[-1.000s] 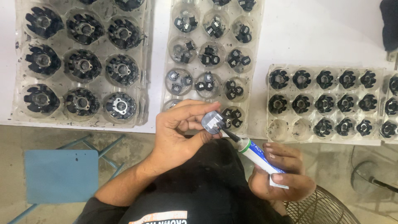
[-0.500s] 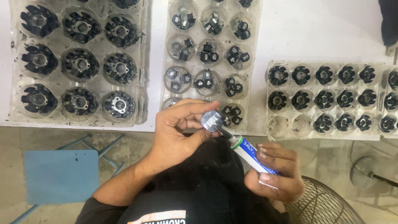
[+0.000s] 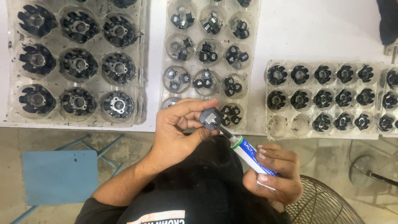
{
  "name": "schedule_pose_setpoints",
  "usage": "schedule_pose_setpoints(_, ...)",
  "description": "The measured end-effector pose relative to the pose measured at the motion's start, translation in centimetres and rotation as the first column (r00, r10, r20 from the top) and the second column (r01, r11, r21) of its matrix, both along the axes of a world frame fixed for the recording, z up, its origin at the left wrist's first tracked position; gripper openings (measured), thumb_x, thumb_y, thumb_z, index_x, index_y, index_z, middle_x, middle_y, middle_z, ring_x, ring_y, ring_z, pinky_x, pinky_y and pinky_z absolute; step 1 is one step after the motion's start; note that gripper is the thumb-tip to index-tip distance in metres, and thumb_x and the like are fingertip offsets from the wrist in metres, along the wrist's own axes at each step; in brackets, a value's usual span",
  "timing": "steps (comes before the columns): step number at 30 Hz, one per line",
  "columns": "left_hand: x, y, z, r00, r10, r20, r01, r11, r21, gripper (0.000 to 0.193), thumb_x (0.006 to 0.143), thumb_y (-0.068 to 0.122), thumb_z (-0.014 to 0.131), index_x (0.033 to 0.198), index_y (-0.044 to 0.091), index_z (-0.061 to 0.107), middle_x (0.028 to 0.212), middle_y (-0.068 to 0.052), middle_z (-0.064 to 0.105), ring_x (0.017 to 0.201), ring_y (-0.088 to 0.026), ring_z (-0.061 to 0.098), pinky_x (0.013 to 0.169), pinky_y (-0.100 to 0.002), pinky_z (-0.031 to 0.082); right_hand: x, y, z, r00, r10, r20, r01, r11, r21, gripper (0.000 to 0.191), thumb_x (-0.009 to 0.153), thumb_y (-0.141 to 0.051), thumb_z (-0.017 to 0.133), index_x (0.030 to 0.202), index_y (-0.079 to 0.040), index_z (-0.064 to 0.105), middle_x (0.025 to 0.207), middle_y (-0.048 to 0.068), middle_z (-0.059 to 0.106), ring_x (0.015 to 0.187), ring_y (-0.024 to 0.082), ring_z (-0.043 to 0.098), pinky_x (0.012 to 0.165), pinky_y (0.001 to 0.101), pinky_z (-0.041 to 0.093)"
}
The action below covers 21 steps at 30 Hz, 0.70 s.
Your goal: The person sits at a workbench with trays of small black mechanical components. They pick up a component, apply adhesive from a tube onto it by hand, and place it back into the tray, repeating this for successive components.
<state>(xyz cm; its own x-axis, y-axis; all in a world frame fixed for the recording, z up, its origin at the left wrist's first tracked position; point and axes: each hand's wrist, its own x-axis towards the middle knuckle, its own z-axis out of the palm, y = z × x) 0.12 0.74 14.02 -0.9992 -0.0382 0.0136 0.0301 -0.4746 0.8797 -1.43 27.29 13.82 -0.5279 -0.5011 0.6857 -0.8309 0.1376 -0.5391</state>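
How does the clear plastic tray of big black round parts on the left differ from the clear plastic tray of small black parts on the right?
The left tray has fewer, wider cups holding large finned black discs. The right tray has many small cups holding little black parts, with two front-left cups empty. Both are clear, moulded, and lie on the white table.
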Motion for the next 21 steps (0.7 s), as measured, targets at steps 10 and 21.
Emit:
schedule_pose_setpoints(10,0.5,1.6,-2.4,0.992,-0.099,0.081,0.068,0.945,0.320,0.048,0.097,-0.010,0.071,0.143,-0.007,0.057,0.127,-0.013,0.070,0.113,-0.015,0.068,0.099,-0.028,0.057,0.2,-0.1,-0.1,0.993,-0.117,-0.022,0.118,0.993,0.025,0.054,0.073,0.005,0.078,0.112,-0.015,0.048,0.107,0.011,0.063,0.099,0.026,0.066,0.092,0.0470,0.065)
schedule_pose_setpoints(21,0.9,1.7,-2.8,0.968,-0.243,0.062,0.200,0.898,0.392,0.049,0.099,0.007,0.075,0.143,-0.005,0.057,0.138,-0.014,0.066,0.118,-0.019,0.068,0.100,-0.035,0.060,-0.2,-0.6,-0.1,0.990,-0.128,-0.051,0.128,0.992,-0.002,0.053,0.074,0.010,0.076,0.111,-0.014,0.046,0.104,0.012,0.062,0.098,0.026,0.065,0.091,0.0437,0.065)
